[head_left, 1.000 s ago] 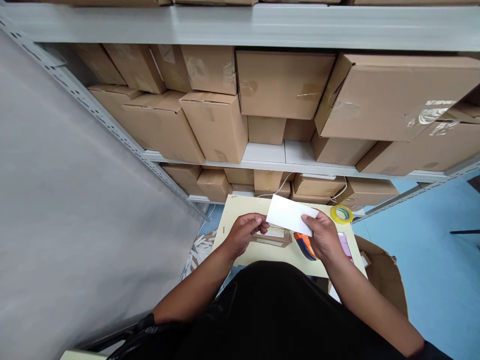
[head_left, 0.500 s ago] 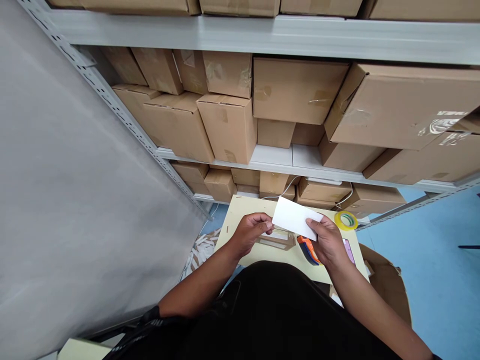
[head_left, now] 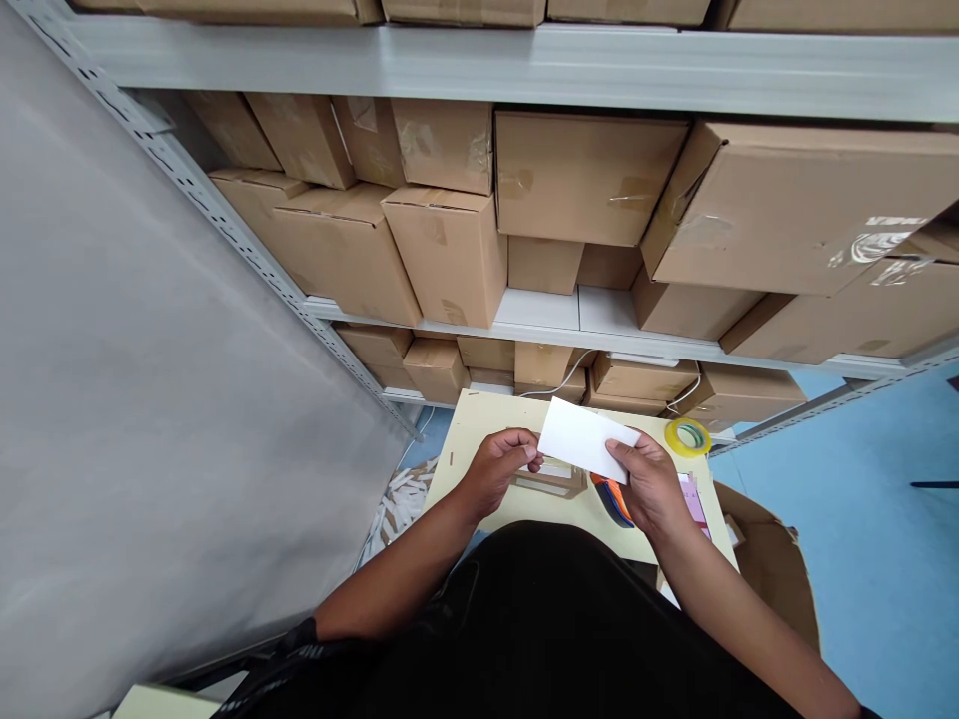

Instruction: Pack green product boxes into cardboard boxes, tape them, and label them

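A blank white sheet of paper (head_left: 584, 436), about card size, is held tilted above the small table. My right hand (head_left: 650, 479) grips its right end, with the thumb flat on top. At the sheet's lower left corner, my left hand (head_left: 500, 469) is closed in a pinch, fingertips against the paper edge. Below the sheet lies a small brown cardboard box (head_left: 550, 481) with white labels, partly covered. Beside my right hand is an orange and blue tape dispenser (head_left: 614, 499), half hidden. A phone with a pinkish screen (head_left: 695, 504) lies partly behind the right wrist.
The pale yellow table (head_left: 465, 439) carries a yellow tape roll (head_left: 687, 437) at its far right corner. Metal shelving (head_left: 479, 65) full of cardboard boxes rises behind it. Paper strips (head_left: 401, 504) heap at the left, an open carton (head_left: 771, 559) stands right. A grey wall (head_left: 150, 399) borders the left.
The view has shifted slightly. Both hands keep their hold on the sheet with almost no movement, and a little more of the phone's screen shows.
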Available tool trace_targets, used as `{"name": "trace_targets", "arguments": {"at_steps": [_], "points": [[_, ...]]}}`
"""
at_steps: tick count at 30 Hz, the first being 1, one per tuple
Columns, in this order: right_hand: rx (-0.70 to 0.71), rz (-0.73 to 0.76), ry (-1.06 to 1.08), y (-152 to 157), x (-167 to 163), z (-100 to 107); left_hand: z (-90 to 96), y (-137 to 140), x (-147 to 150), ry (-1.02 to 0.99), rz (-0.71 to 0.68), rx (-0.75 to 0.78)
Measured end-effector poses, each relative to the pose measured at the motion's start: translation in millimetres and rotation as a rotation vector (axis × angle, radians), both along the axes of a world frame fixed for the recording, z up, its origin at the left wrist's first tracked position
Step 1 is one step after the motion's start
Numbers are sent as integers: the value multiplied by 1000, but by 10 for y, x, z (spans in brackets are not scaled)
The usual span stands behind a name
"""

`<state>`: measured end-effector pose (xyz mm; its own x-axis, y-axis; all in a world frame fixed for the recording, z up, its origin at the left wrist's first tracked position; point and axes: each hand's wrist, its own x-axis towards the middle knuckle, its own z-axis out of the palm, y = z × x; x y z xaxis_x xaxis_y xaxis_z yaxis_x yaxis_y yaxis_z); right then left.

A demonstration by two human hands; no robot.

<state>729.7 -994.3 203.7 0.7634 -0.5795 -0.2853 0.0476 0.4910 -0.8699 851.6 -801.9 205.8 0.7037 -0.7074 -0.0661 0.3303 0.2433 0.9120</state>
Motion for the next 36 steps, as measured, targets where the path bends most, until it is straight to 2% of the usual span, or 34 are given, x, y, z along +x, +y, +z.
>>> {"name": "trace_targets", "arguments": {"at_steps": [9,19,23,25,27,31,34,36], "points": [[-60,-39,-8,-11,-2,-4,-28,-30,20,-42,15,43],[-218,25,-11,0,12,47,-213,84,95,-98,1,149],[-296,48,17,-22,24,69,-158,75,169,-198,76,225],[-348,116,56,-45,39,87,-83,47,233,-263,107,216],[-400,239,101,-75,65,110,12,-3,299,-335,40,222],[-510,476,141,-166,166,157,199,-173,369,-485,-193,364],[-670,508,152,-261,283,145,264,-309,357,-545,-274,405],[-726,459,154,-318,373,104,243,-370,335,-559,-250,407]]}}
